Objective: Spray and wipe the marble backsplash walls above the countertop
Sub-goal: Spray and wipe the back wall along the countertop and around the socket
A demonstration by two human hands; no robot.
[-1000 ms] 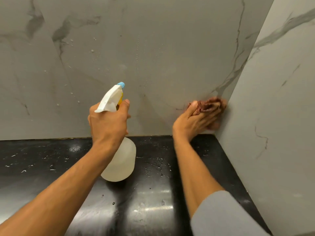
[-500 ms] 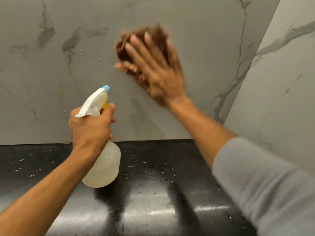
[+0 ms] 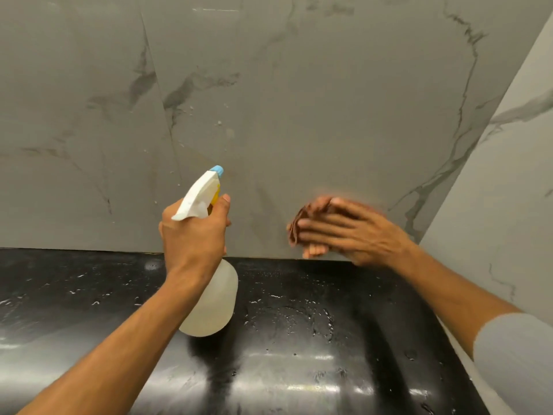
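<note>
Nearest, at the bottom: a black glossy surface (image 3: pixel 299 369), wet, with small drops and white flecks, bright reflections across it. At the lower right, a grey sleeve (image 3: pixel 514 354) on the right arm; the left arm bare, coming in from the lower left.

Further in, left hand (image 3: pixel 194 235) raised above the surface, fingers (image 3: pixel 223 205) closed tight around the neck of a spray bottle (image 3: pixel 209 301). Bottle body pale and translucent, hanging below the hand, its base just over the surface or touching it, cannot tell which. White trigger head with a blue nozzle (image 3: pixel 217 170), pointed up and toward the wall.

To the right, right hand (image 3: pixel 350 232) blurred, palm toward the wall, fingers stretched out, close together, pointing left, and pressing a reddish-brown cloth (image 3: pixel 297 226) flat against the marble. Only the cloth's left edge visible beyond the fingertips; the rest hidden under the hand. Hand low, just above the line where wall and surface meet.

Farthest, the backsplash (image 3: pixel 299 100): grey marble with dark veins, a few drops left of centre, above the nozzle. A vertical joint on the left part. At the right, a side wall (image 3: pixel 508 190), lighter, meeting the back wall in a corner near the right hand.
</note>
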